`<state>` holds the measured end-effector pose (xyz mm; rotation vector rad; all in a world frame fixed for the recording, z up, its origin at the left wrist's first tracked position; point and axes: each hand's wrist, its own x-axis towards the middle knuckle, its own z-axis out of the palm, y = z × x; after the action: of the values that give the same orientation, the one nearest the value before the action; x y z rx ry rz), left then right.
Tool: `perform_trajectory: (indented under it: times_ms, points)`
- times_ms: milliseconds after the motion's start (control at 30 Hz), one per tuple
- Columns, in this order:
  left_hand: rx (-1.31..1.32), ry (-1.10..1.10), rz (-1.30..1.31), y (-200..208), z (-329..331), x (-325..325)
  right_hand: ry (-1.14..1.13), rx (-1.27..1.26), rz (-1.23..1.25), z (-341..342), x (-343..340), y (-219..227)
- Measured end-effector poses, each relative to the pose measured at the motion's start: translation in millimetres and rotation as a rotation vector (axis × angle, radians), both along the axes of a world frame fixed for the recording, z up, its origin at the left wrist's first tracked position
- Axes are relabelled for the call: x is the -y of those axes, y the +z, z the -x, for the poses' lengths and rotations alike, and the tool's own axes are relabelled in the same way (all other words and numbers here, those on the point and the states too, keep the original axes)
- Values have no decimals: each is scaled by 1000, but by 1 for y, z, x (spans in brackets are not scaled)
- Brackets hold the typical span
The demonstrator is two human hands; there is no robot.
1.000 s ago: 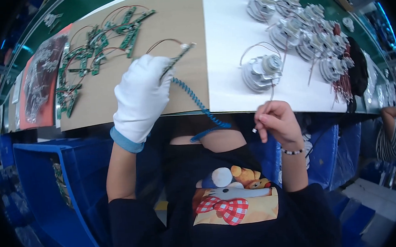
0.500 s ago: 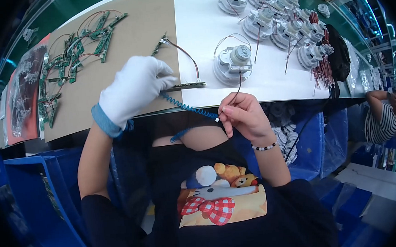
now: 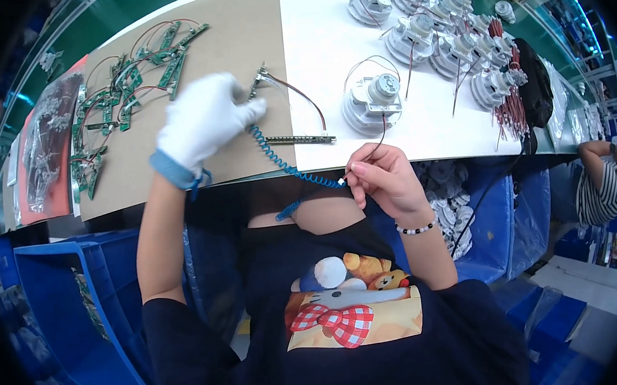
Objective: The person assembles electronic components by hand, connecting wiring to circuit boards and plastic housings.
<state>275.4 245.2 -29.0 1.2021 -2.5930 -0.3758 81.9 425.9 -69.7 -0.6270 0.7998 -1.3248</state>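
Observation:
My left hand, in a white glove with a blue band at the wrist, hovers over the brown board sheet. Its thumb stands apart from the curled fingers, which are partly smeared, beside a small green circuit board. Red and dark wires join that board to a narrow green circuit strip lying below it. My bare right hand pinches a thin dark wire near its white connector. The wire runs up to a white round motor unit standing on the white sheet.
A blue coiled cord hangs between my hands. Several wired green boards lie at the left, near a clear plastic bag. More white motor units and a red wire bundle sit at the right. Blue bins stand below the table.
My left hand has moved up and away from the narrow circuit strip, toward the small board. My right hand keeps its pinch on the wire. The whole view has shifted slightly.

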Motion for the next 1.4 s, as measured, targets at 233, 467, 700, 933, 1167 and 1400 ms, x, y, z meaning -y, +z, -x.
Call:
perform_trajectory:
  times_ms: [233, 467, 700, 933, 1167, 1400]
  points:
    - [-184, 10, -358, -8, -3, 9, -53, 4, -4, -6, 1, 1]
    - [-787, -1, -1232, 8, 13, -51, -461, 105, 156, -11, 22, 16]
    - [-780, 137, -1185, 3, 15, -94, -605, -444, 201, -18, 26, 15]
    - [-779, 183, -976, 2, 15, -107, -563, -697, 304, -19, 23, 9]
    - [-625, 72, -306, -22, 17, -107, -546, -453, 241, -19, 20, 28]
    - [-690, 89, -285, -23, 24, -110, -660, -853, 272, -33, 19, 12]
